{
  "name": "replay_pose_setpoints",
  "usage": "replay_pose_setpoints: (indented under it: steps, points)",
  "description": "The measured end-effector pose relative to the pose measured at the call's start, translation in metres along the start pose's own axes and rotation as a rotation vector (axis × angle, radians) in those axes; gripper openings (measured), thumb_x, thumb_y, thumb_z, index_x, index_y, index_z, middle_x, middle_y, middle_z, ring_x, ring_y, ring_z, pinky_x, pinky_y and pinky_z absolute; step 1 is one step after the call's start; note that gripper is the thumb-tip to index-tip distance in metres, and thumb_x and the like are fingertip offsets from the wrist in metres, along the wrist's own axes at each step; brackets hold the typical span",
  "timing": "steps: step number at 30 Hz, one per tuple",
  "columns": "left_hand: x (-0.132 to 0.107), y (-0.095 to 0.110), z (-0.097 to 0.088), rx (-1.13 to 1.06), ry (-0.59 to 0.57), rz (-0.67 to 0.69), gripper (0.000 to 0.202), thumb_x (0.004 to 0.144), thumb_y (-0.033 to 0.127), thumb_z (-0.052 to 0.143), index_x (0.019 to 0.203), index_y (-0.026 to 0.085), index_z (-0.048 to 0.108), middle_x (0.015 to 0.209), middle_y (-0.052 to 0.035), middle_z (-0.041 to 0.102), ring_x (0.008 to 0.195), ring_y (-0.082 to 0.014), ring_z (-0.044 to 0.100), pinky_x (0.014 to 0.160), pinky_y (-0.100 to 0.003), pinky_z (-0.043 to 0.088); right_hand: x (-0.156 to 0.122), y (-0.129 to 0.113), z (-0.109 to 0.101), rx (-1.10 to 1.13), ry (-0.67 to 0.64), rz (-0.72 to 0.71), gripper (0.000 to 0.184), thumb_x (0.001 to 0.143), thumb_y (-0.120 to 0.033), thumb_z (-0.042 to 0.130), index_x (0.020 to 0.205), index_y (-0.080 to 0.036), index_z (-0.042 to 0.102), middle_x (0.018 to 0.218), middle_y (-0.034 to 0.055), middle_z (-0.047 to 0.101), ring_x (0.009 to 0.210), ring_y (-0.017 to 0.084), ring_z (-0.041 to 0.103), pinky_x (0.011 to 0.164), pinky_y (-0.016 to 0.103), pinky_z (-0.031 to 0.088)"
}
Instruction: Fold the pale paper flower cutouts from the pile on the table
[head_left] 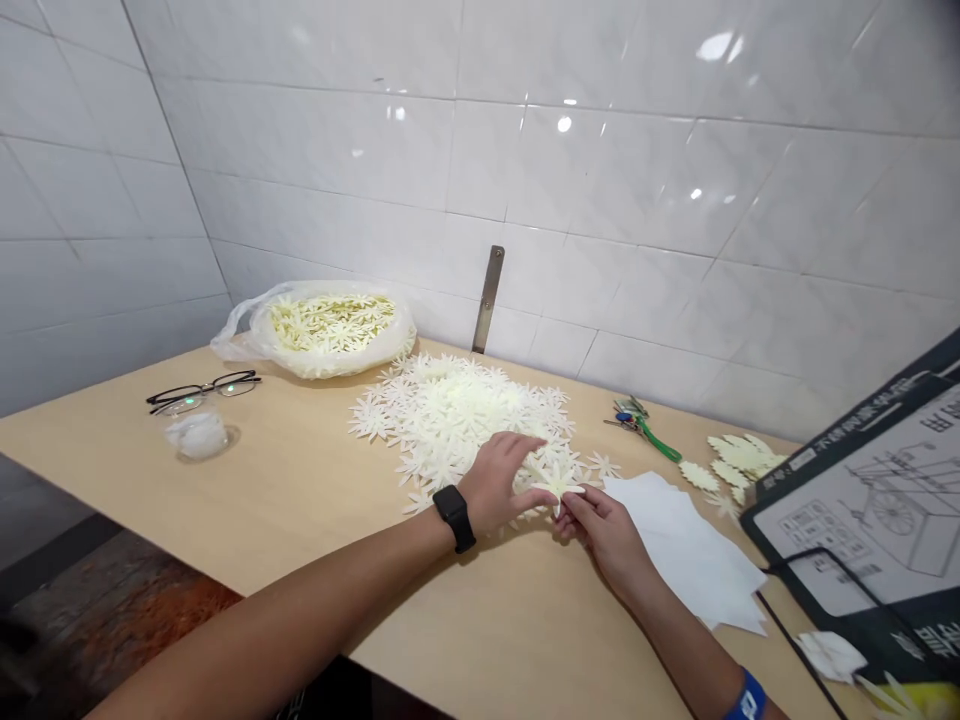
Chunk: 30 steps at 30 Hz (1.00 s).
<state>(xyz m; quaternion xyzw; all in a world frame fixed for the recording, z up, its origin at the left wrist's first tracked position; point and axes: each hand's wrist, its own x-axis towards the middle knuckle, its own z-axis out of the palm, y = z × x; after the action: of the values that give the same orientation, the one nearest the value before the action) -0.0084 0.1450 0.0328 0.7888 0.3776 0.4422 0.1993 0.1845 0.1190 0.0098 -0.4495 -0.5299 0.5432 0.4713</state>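
Observation:
My right hand (606,535) pinches a pale cream flower-shaped cutout (559,478) with thin petals between its thumb and fingers. On the flower's left side is my left hand (495,485), its thumb stretched out to the petals and its fingers apart above. Whether the left thumb presses on a petal I cannot tell. A large heap of similar flower cutouts (465,400) spreads over the table just behind both hands. The left wrist wears a black watch (454,518), the right a blue band (748,695).
A plastic bag (300,365) full of cutouts stands at the back left, near eyeglasses (204,388) and a crumpled clear wrapper (196,435). White paper sheets (682,545), keys with a green strap (649,430) and scalloped pieces (739,462) lie rightward, beside a dark printed box (862,520).

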Motion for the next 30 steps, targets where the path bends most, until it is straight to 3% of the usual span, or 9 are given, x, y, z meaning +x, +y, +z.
replay_pose_setpoints:
  steps: [2, 4, 9, 18, 24, 27, 30]
  points:
    - [-0.003, 0.008, 0.008, -0.043, -0.038, 0.027, 0.027, 0.084, 0.034, 0.063, 0.106, 0.019, 0.066, 0.108, -0.0089, 0.066, 0.106, -0.0224, 0.056, 0.097, -0.036, 0.041, -0.001, 0.000, -0.001, -0.008, 0.007, -0.005, 0.035, 0.081, -0.048, 0.068, 0.072, -0.015, 0.063, 0.064, 0.0019, 0.064, 0.056, 0.014, 0.059, 0.056, 0.027, 0.048]
    - [-0.004, 0.012, 0.015, -0.152, -0.069, -0.048, 0.017, 0.086, 0.026, 0.059, 0.095, 0.018, 0.070, 0.099, -0.0073, 0.068, 0.095, -0.0190, 0.059, 0.089, -0.031, 0.045, -0.002, 0.000, -0.001, -0.015, 0.006, -0.017, 0.035, 0.082, -0.048, 0.067, 0.073, -0.015, 0.063, 0.063, 0.0015, 0.063, 0.055, 0.014, 0.058, 0.054, 0.026, 0.047]
    - [-0.004, 0.008, 0.023, -0.346, -0.105, -0.194, 0.014, 0.080, 0.024, 0.063, 0.082, 0.017, 0.074, 0.082, -0.0048, 0.070, 0.079, -0.0159, 0.062, 0.073, -0.026, 0.047, -0.004, 0.000, -0.001, -0.038, -0.035, -0.039, 0.036, 0.083, -0.047, 0.066, 0.069, -0.015, 0.063, 0.060, 0.0024, 0.063, 0.053, 0.014, 0.057, 0.053, 0.026, 0.046]
    - [-0.005, -0.004, 0.022, -0.478, -0.116, -0.328, 0.017, 0.076, 0.026, 0.063, 0.075, 0.013, 0.074, 0.065, -0.0030, 0.067, 0.062, -0.0137, 0.059, 0.062, -0.024, 0.047, -0.003, 0.004, 0.002, -0.061, -0.077, -0.071, 0.034, 0.082, -0.047, 0.067, 0.069, -0.016, 0.063, 0.061, 0.0032, 0.065, 0.053, 0.014, 0.057, 0.052, 0.027, 0.047]
    - [-0.005, 0.001, 0.019, -0.483, -0.112, -0.328, 0.022, 0.079, 0.032, 0.062, 0.079, 0.013, 0.074, 0.070, -0.0045, 0.067, 0.067, -0.0146, 0.060, 0.065, -0.025, 0.048, -0.002, 0.007, 0.005, -0.055, -0.038, -0.116, 0.033, 0.082, -0.048, 0.067, 0.071, -0.017, 0.062, 0.063, 0.0022, 0.063, 0.054, 0.015, 0.056, 0.053, 0.028, 0.045]
    - [-0.006, 0.004, 0.021, -0.471, -0.084, -0.301, 0.022, 0.070, 0.032, 0.072, 0.084, 0.015, 0.074, 0.083, -0.0059, 0.069, 0.078, -0.0172, 0.062, 0.068, -0.025, 0.050, -0.002, 0.012, 0.007, -0.060, 0.012, -0.149, 0.031, 0.084, -0.047, 0.065, 0.073, -0.018, 0.061, 0.061, 0.0003, 0.059, 0.056, 0.014, 0.054, 0.053, 0.026, 0.043]
    - [-0.006, 0.006, 0.023, -0.454, -0.030, -0.287, 0.016, 0.069, 0.030, 0.073, 0.078, 0.016, 0.073, 0.081, -0.0052, 0.069, 0.078, -0.0171, 0.061, 0.070, -0.025, 0.049, -0.002, 0.016, 0.009, -0.070, 0.044, -0.179, 0.029, 0.085, -0.046, 0.064, 0.076, -0.019, 0.061, 0.063, -0.0001, 0.058, 0.058, 0.014, 0.053, 0.054, 0.026, 0.043]
